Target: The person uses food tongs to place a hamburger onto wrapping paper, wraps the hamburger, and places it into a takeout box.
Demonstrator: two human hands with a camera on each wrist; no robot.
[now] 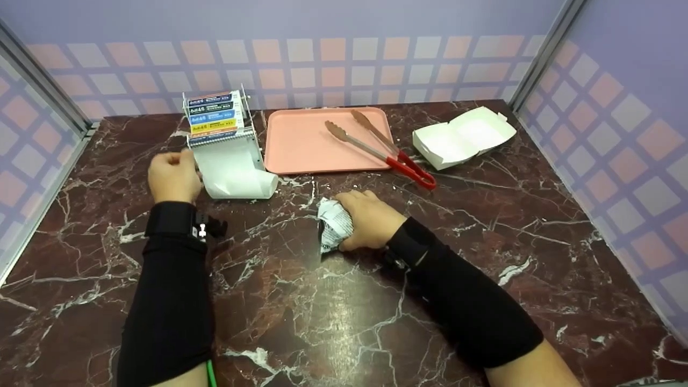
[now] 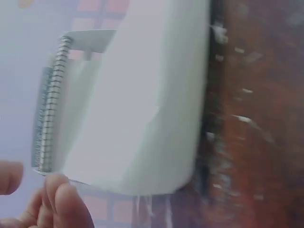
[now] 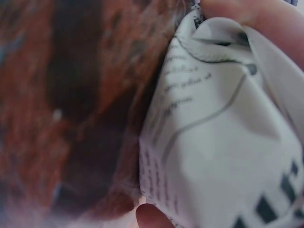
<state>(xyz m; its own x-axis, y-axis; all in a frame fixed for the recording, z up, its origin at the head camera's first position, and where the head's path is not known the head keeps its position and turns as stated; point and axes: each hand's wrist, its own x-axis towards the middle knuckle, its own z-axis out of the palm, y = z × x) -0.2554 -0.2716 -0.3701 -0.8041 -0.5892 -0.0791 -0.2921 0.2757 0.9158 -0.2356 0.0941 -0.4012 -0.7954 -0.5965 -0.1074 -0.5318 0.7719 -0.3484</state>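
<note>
Right hand (image 1: pixel 372 219) grips the packet (image 1: pixel 334 224), centre, apparently wrapped. Left hand (image 1: pixel 174 176), loosely curled, holds nothing. Upper-right box (image 1: pixel 473 134) stands unfilled.

Head view: bright, even, mostly sharp; pale glare streak on table (image 1: pixel 333 322), lower centre. Left wrist view: hazy, table smeared, paper (image 2: pixel 142 95) pale, low contrast. Right wrist view: dimmer, table out of focus, dark bands across; wrap (image 3: pixel 223 123) soft-edged.
</note>
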